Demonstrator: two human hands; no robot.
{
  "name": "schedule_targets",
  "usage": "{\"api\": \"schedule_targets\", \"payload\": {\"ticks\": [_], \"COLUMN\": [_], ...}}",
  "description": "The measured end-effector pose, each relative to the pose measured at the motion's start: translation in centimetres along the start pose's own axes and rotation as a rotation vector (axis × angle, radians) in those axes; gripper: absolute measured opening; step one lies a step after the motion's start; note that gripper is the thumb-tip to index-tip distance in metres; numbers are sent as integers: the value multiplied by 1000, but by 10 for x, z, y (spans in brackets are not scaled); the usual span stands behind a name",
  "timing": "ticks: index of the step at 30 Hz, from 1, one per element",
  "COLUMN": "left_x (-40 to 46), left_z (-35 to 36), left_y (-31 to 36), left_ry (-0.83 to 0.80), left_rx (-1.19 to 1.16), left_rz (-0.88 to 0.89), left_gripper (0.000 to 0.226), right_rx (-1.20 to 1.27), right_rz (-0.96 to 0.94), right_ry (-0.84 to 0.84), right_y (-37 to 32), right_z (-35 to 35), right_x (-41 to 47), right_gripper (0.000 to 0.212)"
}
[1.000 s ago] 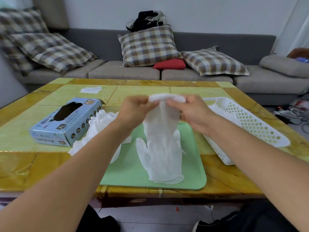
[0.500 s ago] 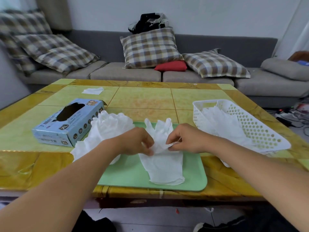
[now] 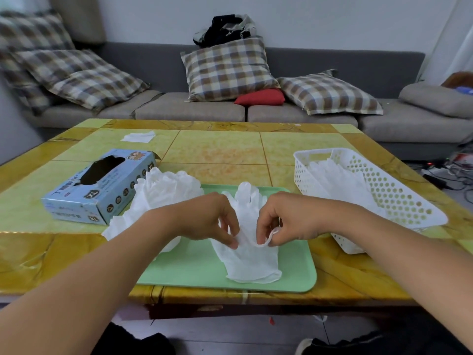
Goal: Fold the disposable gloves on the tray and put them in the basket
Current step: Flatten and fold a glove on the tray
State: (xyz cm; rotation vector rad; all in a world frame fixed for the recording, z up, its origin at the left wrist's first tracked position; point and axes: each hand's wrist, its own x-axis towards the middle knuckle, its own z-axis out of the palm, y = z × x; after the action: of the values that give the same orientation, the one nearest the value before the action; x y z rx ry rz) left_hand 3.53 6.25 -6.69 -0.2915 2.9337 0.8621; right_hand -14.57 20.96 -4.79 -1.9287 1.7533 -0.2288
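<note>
A white disposable glove (image 3: pixel 249 262) lies folded over on the green tray (image 3: pixel 199 270), its fingers pointing away from me. My left hand (image 3: pixel 207 219) pinches the glove's cuff edge at the fold. My right hand (image 3: pixel 286 221) pinches the same rolled cuff edge from the right. A loose heap of white gloves (image 3: pixel 158 198) lies over the tray's left edge. The white perforated basket (image 3: pixel 394 198) stands right of the tray with folded gloves (image 3: pixel 337 180) inside.
A blue XL glove box (image 3: pixel 99 185) lies at the left on the yellow-green table (image 3: pixel 230 149). A white tissue (image 3: pixel 138 137) sits at the far left. A grey sofa with plaid cushions lies beyond. Cables trail on the floor at the right.
The glove hung upright from both hands a second ago. Both hands have come down and towards me, laying it doubled over on the tray, cuff edge still pinched.
</note>
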Motion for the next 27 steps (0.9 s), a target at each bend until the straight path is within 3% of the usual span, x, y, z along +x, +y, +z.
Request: {"api": "schedule_targets", "payload": {"ticks": [5,11,19,22,27], "left_x": [-4,-7,-4,1,1], "left_z": [7,7,11,25,28], "left_y": [3,7,14,19,19], "left_ry": [-149,-248,-201,-231,-258], "left_rx": [44,35,82,147,188], "left_rz": [-37,-57,-104,-50,-49], "left_gripper": [8,15,49,40,31], "right_rx": [-26,4,71,82,7], "right_rz": [41,52,82,81,88], "right_ry": [-184,-244,-307,-290,-274], "right_y": [2,-3,-4,-2,-1], "right_z": [14,12,11,8,18], "right_x": [6,7,1,-2,0], "right_gripper": [18,16,23,32,29]}}
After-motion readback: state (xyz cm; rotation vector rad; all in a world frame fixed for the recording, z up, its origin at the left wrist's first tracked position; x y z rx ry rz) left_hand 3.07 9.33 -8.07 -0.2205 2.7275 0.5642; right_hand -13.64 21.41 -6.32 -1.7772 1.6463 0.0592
